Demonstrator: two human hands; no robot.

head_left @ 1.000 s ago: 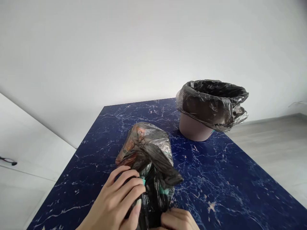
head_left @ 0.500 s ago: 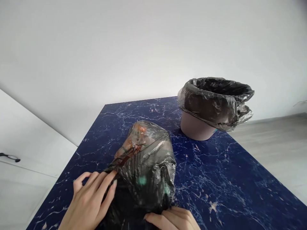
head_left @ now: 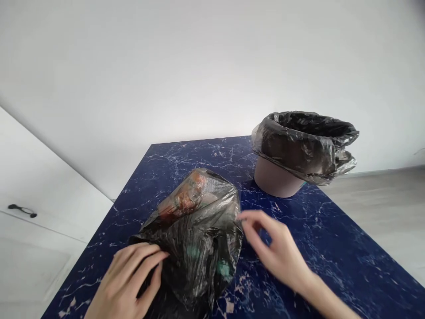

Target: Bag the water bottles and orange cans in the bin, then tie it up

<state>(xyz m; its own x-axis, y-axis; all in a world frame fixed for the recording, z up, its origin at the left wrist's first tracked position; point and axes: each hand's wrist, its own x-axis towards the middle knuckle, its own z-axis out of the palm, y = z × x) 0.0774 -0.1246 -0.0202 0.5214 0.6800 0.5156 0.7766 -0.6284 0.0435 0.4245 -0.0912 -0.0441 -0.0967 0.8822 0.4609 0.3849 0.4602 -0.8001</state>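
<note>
Black bag (head_left: pixel 202 221) lies slumped on the worktop (head_left: pixel 332 252) at 6 o'clock. It's full, with reddish and green stuff showing through the plastic. Your left hand (head_left: pixel 133 277) sits on its 7 o'clock flank, fingers curled onto the film. I can't tell whether that grip pinches a fold or only presses. Your right hand (head_left: pixel 279 250) is at the bag's 3 o'clock, grip loose and open, fingertips (head_left: pixel 241 220) just touching the edge. Status, my read: bag filled but not closed, plastic loose, no knot visible. Bin (head_left: pixel 272 179) stands at 1 o'clock, well apart, already lined with a black liner (head_left: pixel 305 141) folded over its rim.
</note>
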